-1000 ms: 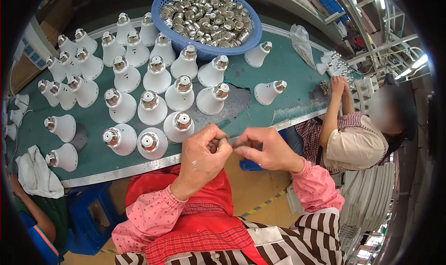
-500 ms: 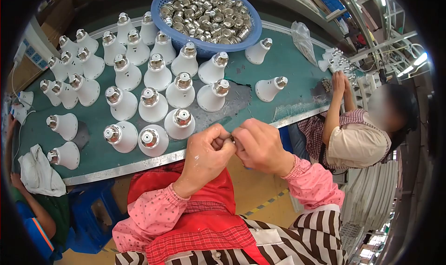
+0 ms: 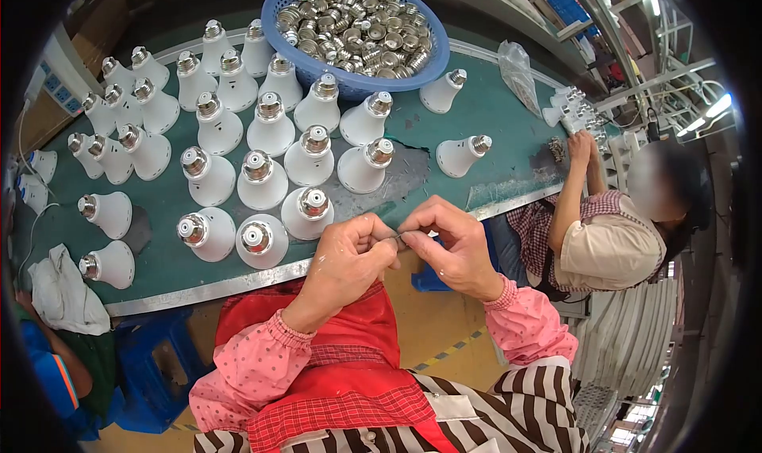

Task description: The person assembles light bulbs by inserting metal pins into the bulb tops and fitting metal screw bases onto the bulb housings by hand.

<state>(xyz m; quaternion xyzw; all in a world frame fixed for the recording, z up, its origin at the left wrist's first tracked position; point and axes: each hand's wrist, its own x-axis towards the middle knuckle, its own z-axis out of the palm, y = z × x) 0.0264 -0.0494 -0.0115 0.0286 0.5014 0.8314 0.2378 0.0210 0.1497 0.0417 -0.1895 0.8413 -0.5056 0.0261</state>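
Observation:
My left hand (image 3: 349,255) and my right hand (image 3: 454,251) meet in front of the table edge, fingertips pinched together. Between them is a thin dark piece (image 3: 399,236), too small to make out further. The thumb and forefinger of each hand press on it. Nearest to my left hand stands a white LED bulb (image 3: 305,219) with a silver screw cap. Another bulb (image 3: 258,251) is upright to its left. Several more such bulbs stand in loose rows behind them, and one bulb (image 3: 463,155) leans beyond my right hand.
A blue basket (image 3: 357,82) full of metal screw caps (image 3: 357,28) sits at the back of the green table (image 3: 167,270). A clear plastic bag (image 3: 517,76) and a white cloth (image 3: 67,294) lie on it. A co-worker (image 3: 611,239) sits at the right; another person's arm (image 3: 59,350) shows at left.
My right hand's fingers have spread a little, so the thin dark piece between my fingertips shows more. The bulbs stay where they were. At left, the other person's hand has drawn back from the table.

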